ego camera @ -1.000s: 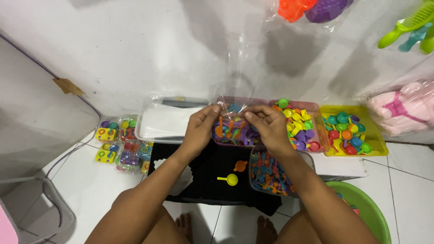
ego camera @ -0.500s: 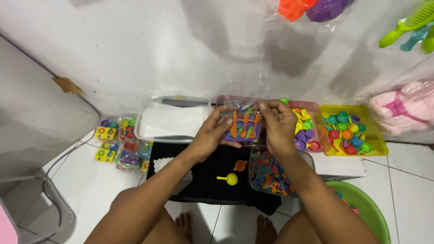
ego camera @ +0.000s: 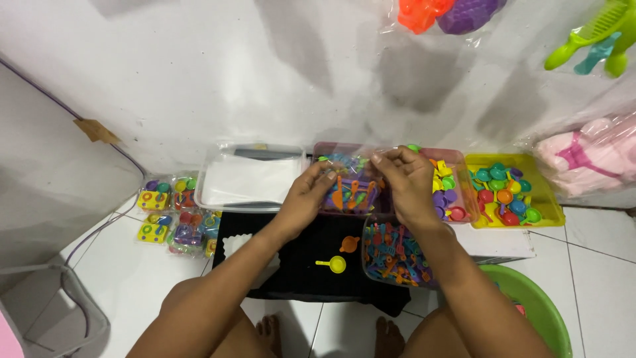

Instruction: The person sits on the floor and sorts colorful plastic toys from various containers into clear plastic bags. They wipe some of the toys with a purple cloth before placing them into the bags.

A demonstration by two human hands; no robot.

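Both hands, left [ego camera: 306, 199] and right [ego camera: 409, 180], are gripping a small clear plastic packet of coloured toy utensils [ego camera: 349, 191] above a black cloth [ego camera: 301, 265] on the floor; clear trays are crowding the wall edge, with yellow tray [ego camera: 546, 199] lying rightmost.

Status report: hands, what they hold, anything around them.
Left hand and right hand: both grip a clear plastic packet of colourful toy utensils. Yellow toy ladle lies apart on black cloth below.

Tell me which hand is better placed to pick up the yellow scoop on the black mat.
Left, probably. The left hand sits nearest above the yellow scoop on the black mat; the right hand, farther off, pinches the clear packet of toy utensils.
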